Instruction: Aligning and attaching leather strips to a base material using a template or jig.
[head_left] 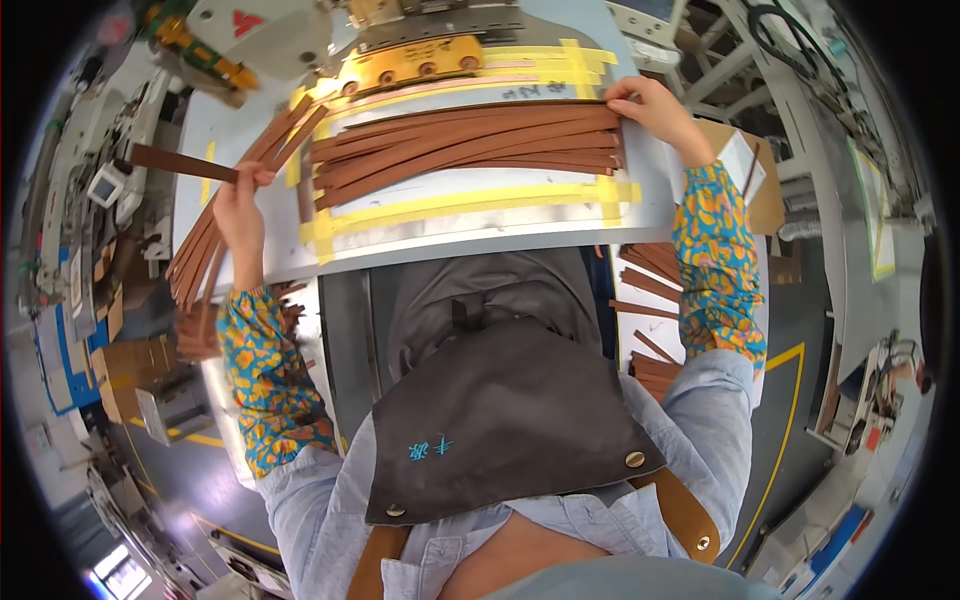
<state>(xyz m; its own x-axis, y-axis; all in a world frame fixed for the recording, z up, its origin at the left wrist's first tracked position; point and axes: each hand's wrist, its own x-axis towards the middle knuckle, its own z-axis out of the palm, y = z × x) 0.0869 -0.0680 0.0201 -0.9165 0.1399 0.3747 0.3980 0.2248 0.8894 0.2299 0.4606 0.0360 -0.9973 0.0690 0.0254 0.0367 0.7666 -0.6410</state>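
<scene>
Brown leather strip (180, 162) pinched in left hand (240, 205); right hand (655, 110) presses flat strip bundle (470, 145), grip released.

Leather strips (465, 150) lay fanned on the table (440, 235); the machine head (400, 50) stood at twelve o'clock, loose strips (195, 255) at nine.

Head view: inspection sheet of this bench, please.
Surface: grey metal table with yellow tape strips.
Job's things: brown leather strips fanned across the table; one dark strip held apart; more hang off the left edge.
Clutter: further strips lie lower right; cardboard boxes at left.
Grips: left hand pinches the dark strip; right hand presses the fanned strips' right ends.
Cables: black cable upper right.
Surroundings: sewing machine head at the top; yellow floor lines.
</scene>
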